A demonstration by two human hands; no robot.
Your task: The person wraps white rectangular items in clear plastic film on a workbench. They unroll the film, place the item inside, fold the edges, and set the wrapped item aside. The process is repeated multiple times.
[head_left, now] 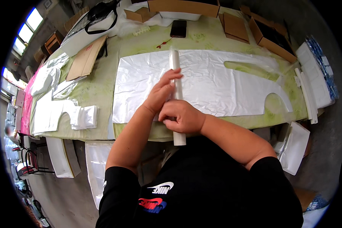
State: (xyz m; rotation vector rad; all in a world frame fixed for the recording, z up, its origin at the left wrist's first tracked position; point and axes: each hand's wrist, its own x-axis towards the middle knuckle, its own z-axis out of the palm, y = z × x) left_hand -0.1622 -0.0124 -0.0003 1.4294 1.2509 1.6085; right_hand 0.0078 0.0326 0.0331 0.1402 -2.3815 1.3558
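So both hands are on a long white rolled-up tube (176, 95) of what looks like plastic film, lying front-to-back across the middle of the desk (98, 87). The right hand (182, 116) is curled around the near part of the roll, fingers wrapped shut on it, close to the desk's front edge. The left hand (162, 91) sits a bit further up, fingers stretched out flat and pressing along the side of the roll. The near end of the tube pokes out past the desk edge toward the person's black shirt.

Under the roll there's a big white plastic sheet (216, 83) spread flat, with curved cut-outs on its right side. Off to the left is a pile of similar white cut pieces (60, 110). A black phone (178, 28) lies at the far side, with open cardboard boxes (269, 36) near it and a stack of white strips (306, 95) at the right edge.
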